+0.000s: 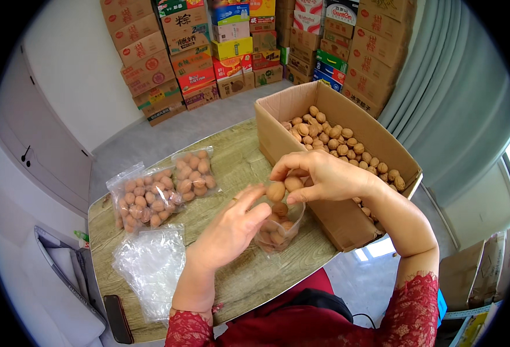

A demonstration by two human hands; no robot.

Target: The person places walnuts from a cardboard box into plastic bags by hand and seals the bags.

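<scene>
My right hand (336, 176) is closed around several walnuts (294, 184), held just above the mouth of a clear plastic bag (295, 226). One walnut (276, 191) hangs at its fingertips, over the opening. Inside the bag, which rests on the table, lie several more walnuts (275, 237). At the bag's left rim is my left hand (226, 228), its thumb and fingers closed on the plastic; the exact grip is partly hidden. Beyond my right hand stands an open cardboard box (275, 136) holding many loose walnuts (339, 141).
Two filled walnut bags (145, 199) lie at the left of the wood-grain table (237, 147). Nearer me are a stack of flat clear bags (151, 263) and a dark phone (118, 319) at the edge. Stacked cartons (188, 58) line the far wall; a grey curtain (452, 75) hangs right.
</scene>
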